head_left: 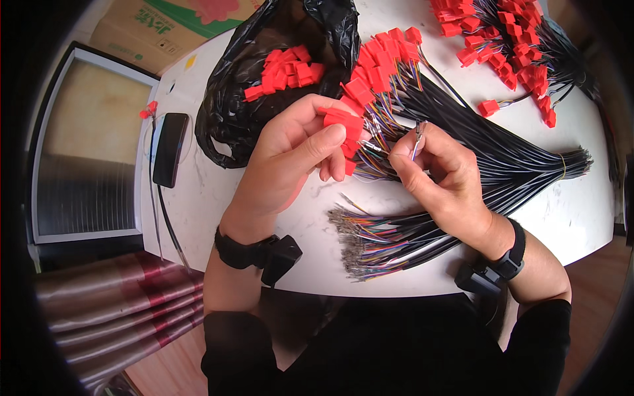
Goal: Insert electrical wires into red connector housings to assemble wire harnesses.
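Note:
Between the thumb and fingers of my left hand (290, 146) is a red plastic connector housing (343, 124), with metal terminals and thin wires at its right side. My right hand (444, 177), closed in a pinch, grips a thin wire (418, 135) whose metal terminal points upward. Behind both hands spreads a bundle of black cables (462, 122) with red housings on their far-left ends. Closer to me lie cables with bare terminal ends (356, 241), their multicoloured wires fanned out on the white table (310, 261).
A black plastic bag (228, 105) with loose red housings (287, 71) lies behind my left hand. More finished-looking cables with red housings (508, 39) are at the far right. A phone (170, 150) and a single cable (165, 218) lie at the left; a cardboard box (142, 39) stands beyond.

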The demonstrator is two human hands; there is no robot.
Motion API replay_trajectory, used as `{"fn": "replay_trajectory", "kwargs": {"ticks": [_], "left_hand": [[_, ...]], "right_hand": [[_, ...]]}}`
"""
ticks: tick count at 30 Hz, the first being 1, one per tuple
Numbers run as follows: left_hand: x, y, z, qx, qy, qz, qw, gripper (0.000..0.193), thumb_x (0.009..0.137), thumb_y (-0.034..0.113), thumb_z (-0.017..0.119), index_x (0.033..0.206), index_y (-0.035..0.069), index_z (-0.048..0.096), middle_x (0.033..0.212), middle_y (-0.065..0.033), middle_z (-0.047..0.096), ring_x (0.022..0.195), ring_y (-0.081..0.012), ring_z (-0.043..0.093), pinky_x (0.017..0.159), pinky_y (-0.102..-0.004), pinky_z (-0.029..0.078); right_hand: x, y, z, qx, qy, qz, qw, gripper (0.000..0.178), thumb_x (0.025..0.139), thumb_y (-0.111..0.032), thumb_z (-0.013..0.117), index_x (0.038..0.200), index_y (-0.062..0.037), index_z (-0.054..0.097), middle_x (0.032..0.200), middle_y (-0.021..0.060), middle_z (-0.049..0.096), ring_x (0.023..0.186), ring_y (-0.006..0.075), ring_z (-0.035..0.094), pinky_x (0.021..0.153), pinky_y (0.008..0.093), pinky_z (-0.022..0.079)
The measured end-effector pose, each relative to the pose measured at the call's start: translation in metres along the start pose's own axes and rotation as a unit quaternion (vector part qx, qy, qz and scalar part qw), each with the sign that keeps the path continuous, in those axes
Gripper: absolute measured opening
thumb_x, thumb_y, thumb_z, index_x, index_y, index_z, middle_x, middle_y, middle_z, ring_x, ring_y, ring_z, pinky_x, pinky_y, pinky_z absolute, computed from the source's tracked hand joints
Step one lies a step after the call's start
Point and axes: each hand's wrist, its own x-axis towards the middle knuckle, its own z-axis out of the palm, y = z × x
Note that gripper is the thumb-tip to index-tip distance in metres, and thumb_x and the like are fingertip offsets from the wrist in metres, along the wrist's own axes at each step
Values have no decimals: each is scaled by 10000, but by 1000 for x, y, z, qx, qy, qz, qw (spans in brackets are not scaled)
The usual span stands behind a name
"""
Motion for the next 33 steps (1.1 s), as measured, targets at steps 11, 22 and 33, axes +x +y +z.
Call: {"fn": "replay_trajectory", "kwargs": {"ticks": [11,22,33], "left_hand": [[0,-5,-1,-61,-18,-51,997,238,948,185,504,1118,19,491,898,-88,610,608,-90,530,544,-198,369],[3,-8,-5,-103,-61,-92,989,254,944,216,514,1127,40,493,881,-106,619,609,-97,524,563,-211,405],[3,-10,-4,-61,-40,-80,994,327,948,251,490,1142,-9,454,819,-173,613,519,-105,528,448,-185,387]], "right_hand": [[-1,0,1,-11,14,-6,1000,52,841,4,583,819,-26,547,688,-19,456,549,23,391,492,203,330],[-2,-5,-2,-55,24,-34,998,53,829,-22,602,827,-27,549,682,11,448,517,59,392,470,234,328],[-2,-4,-2,-74,21,-48,996,73,810,-33,610,831,-15,542,662,46,439,497,97,412,462,257,341]]}}
